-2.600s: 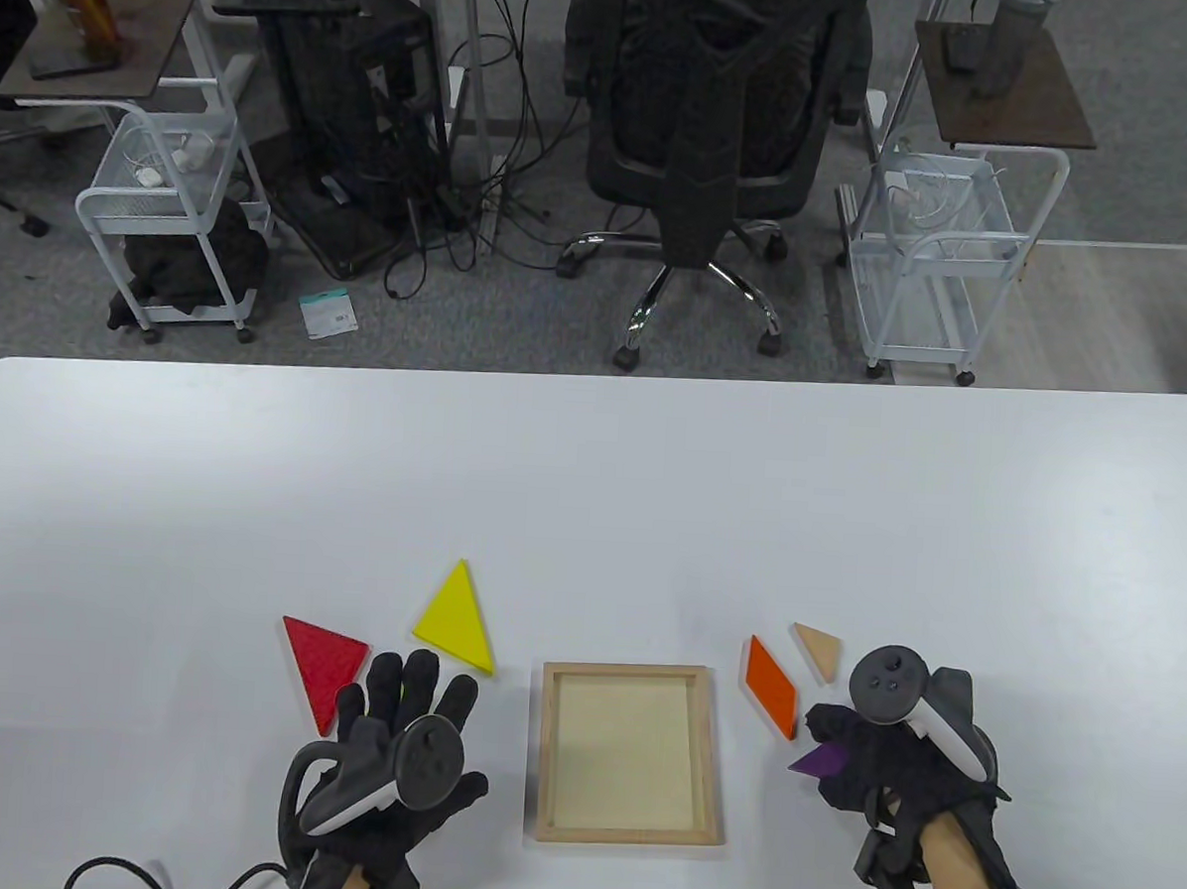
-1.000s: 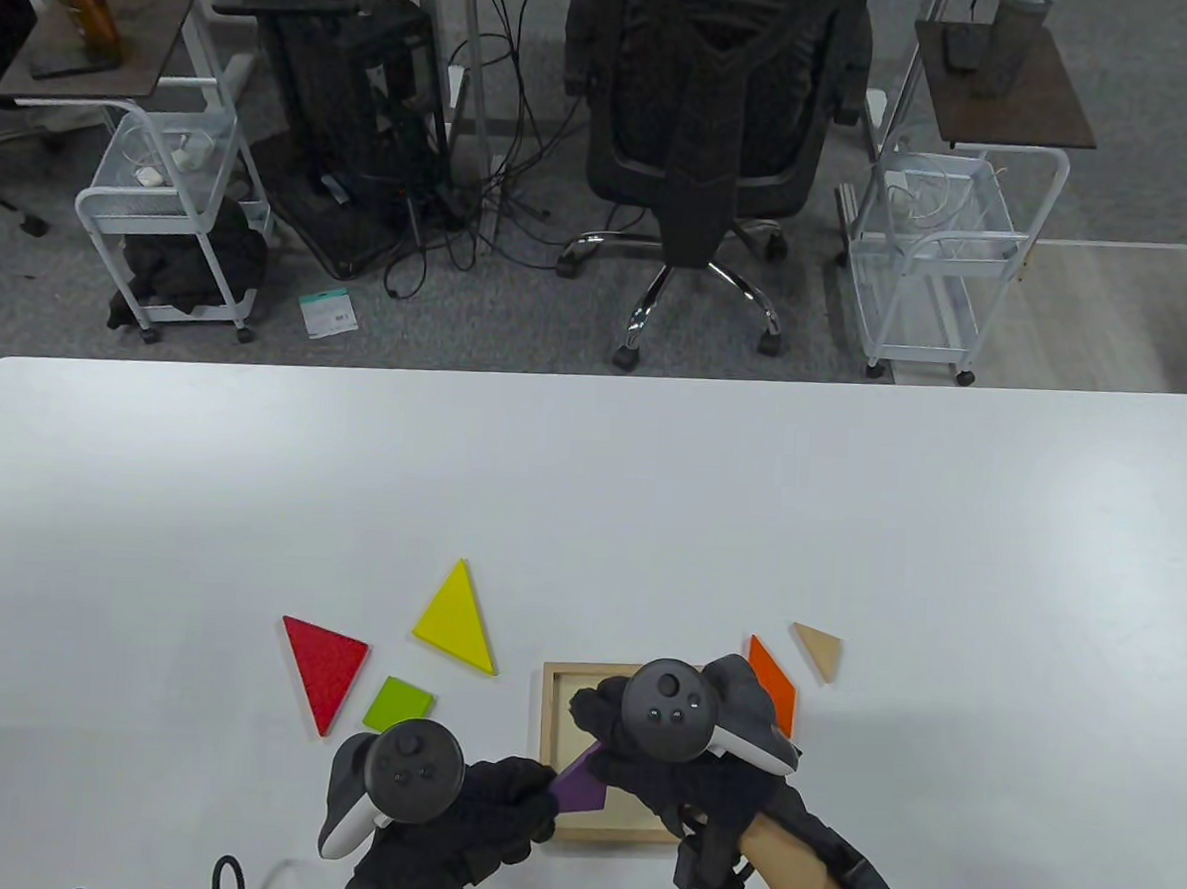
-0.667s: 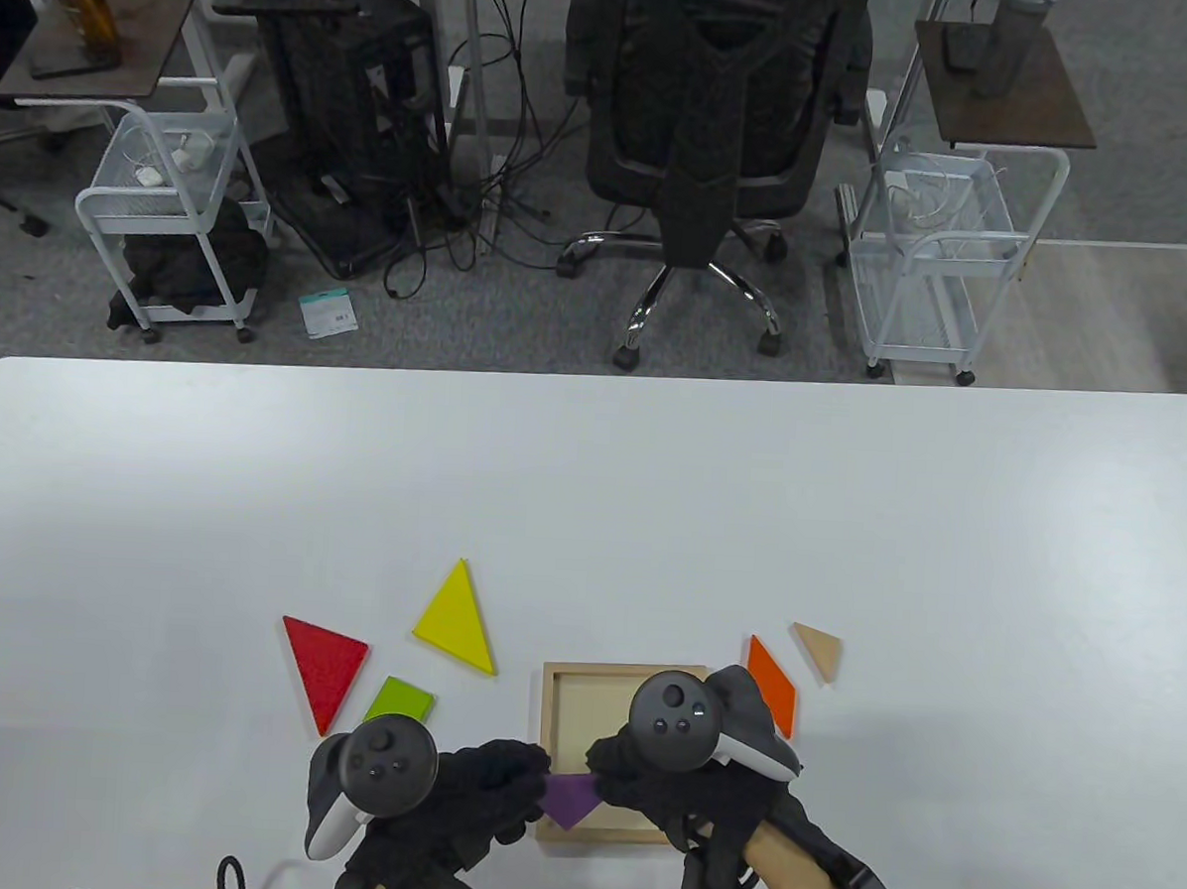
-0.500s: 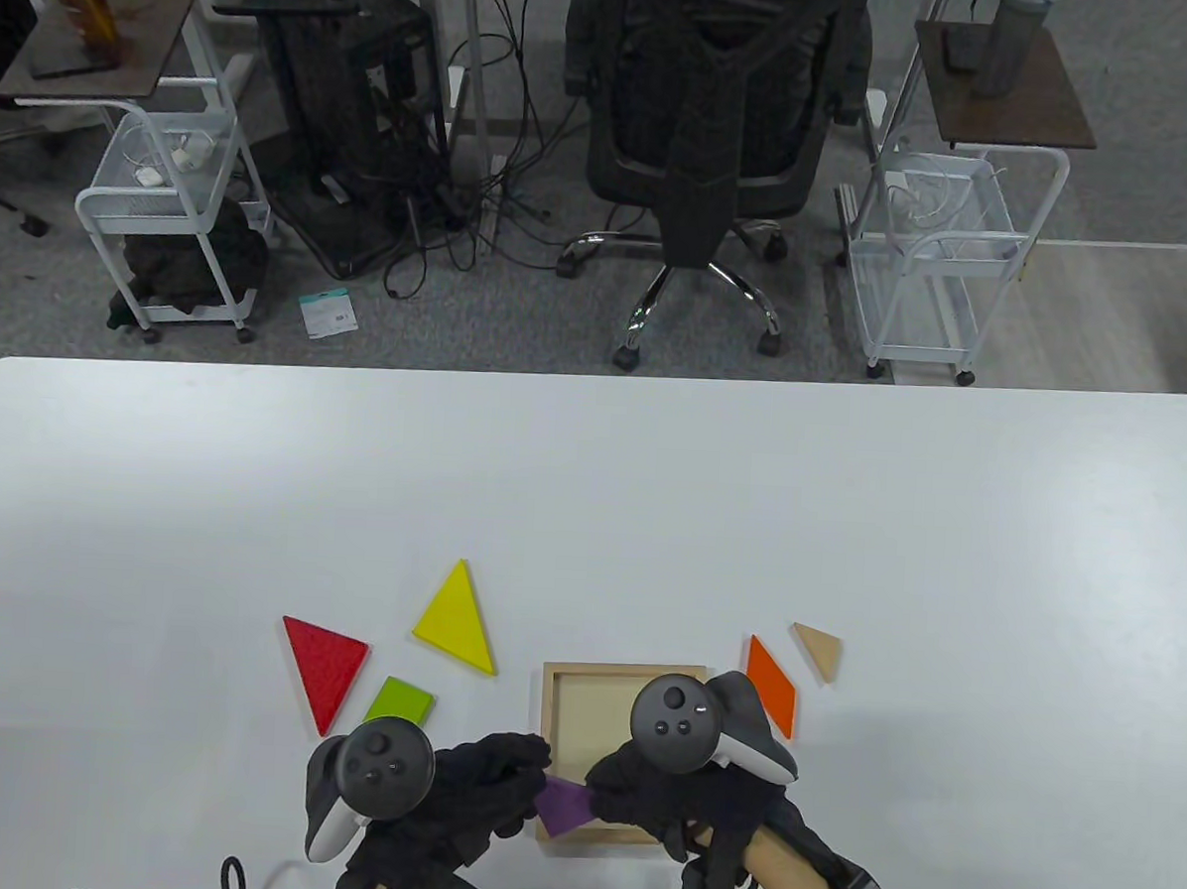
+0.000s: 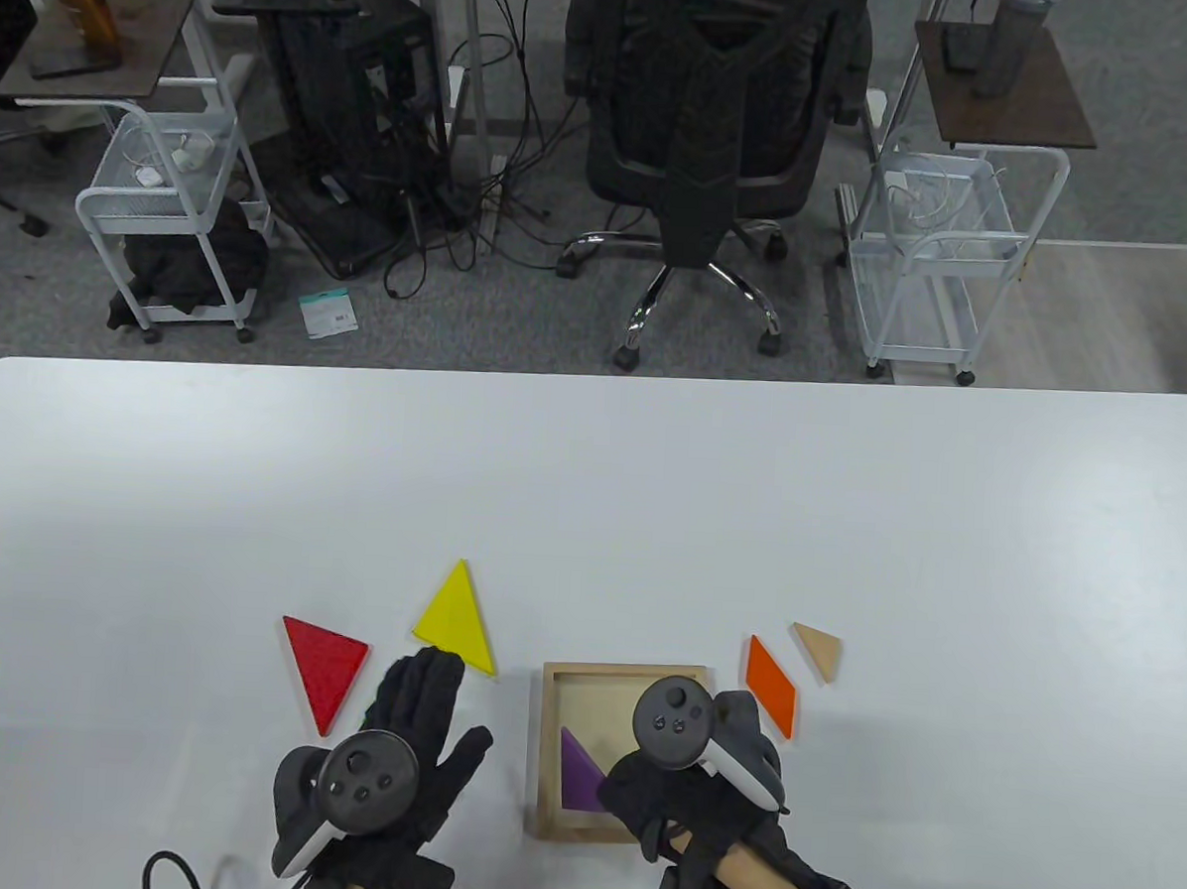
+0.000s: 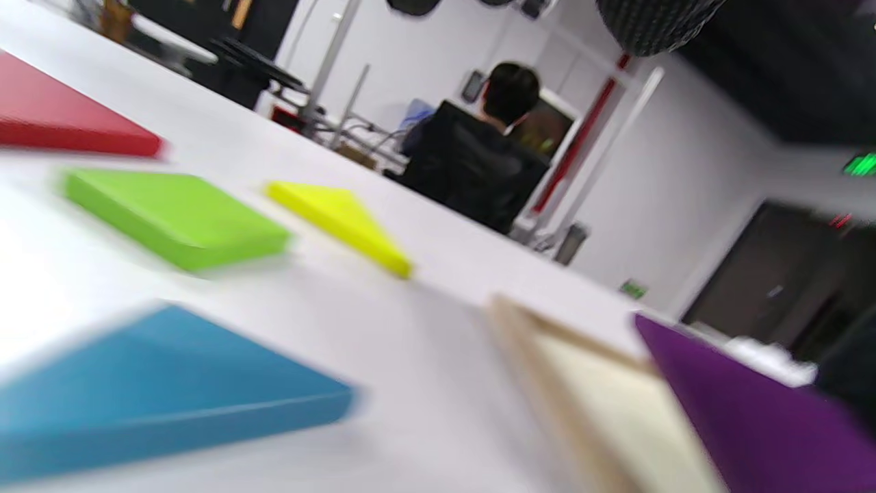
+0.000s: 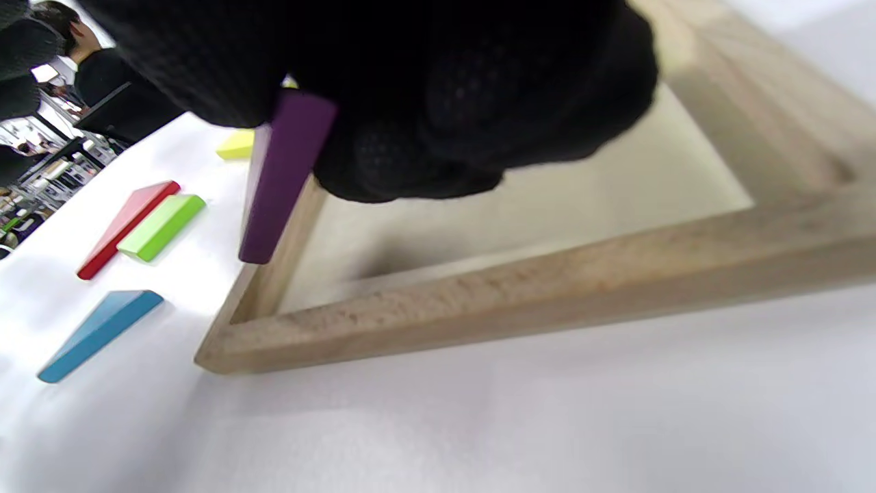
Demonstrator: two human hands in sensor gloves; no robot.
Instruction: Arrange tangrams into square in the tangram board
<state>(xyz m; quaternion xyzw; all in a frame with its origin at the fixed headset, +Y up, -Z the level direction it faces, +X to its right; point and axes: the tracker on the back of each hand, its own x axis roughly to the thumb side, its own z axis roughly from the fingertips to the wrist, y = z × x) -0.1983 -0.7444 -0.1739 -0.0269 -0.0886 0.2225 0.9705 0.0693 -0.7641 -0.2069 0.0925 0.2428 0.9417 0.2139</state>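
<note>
Right grip (image 5: 669, 801) pinches flat purple triangle piece (image 5: 579, 772), tilted, lower left inside shallow wooden square board (image 5: 548, 750); left grip (image 5: 410, 728) flat, fingers straight, holding nothing.

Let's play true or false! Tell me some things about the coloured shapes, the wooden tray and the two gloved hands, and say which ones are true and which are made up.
1. The purple triangle is at the wooden tray, held by the right hand. True.
2. The orange piece lies inside the tray. False: it lies on the table, right of the tray.
3. The left hand holds the red triangle. False: its fingers are spread flat and hold nothing.
4. A blue piece lies on the table outside the tray. True.
5. The yellow triangle is in the tray. False: it lies left of it.
</note>
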